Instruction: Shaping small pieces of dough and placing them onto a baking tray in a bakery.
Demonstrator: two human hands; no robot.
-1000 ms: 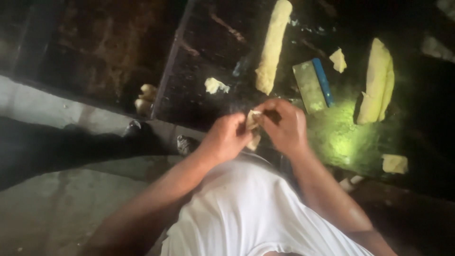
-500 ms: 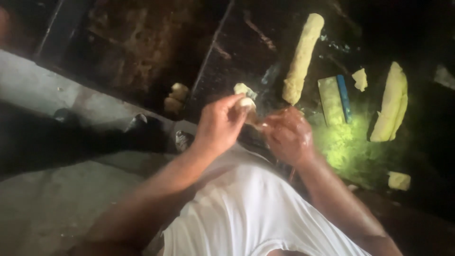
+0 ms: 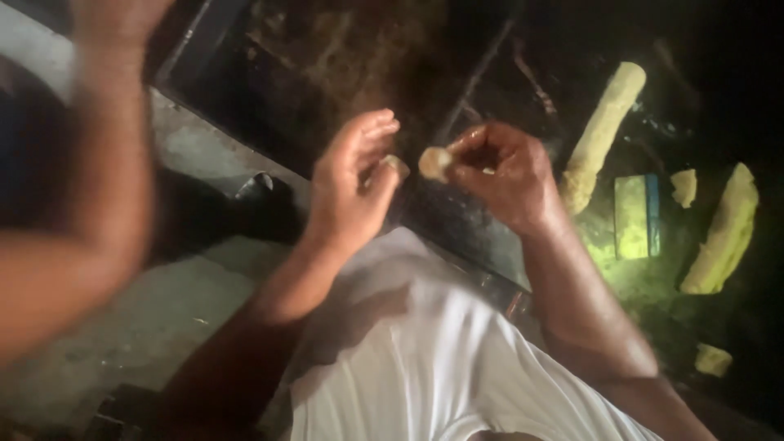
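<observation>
Right hand [image 3: 502, 175] curled, fingertips pinched together on a small pale dough piece [image 3: 434, 162] that sticks out toward the left hand. Left hand [image 3: 353, 184] partly open, fingers raised and spread, thumb tip touching a smaller pale bit [image 3: 398, 166]; can't tell if it is gripped or just resting there. The 2 pieces sit near each other, a small gap between, both held up above the dark table [image 3: 327, 65] in front of the white shirt [image 3: 425, 367].

Right of the right hand: long pale dough roll [image 3: 604, 131] lying diagonal on the table. Further right, flat rectangular block [image 3: 633, 216] with a blue edge, greenish light on it. Small pale chunk [image 3: 684, 186] just beside the block, second long dough roll [image 3: 727, 229] beyond it, another small chunk [image 3: 712, 359] lower right. Blurred forearm of another person [image 3: 73, 204] crosses the left side of the view.
</observation>
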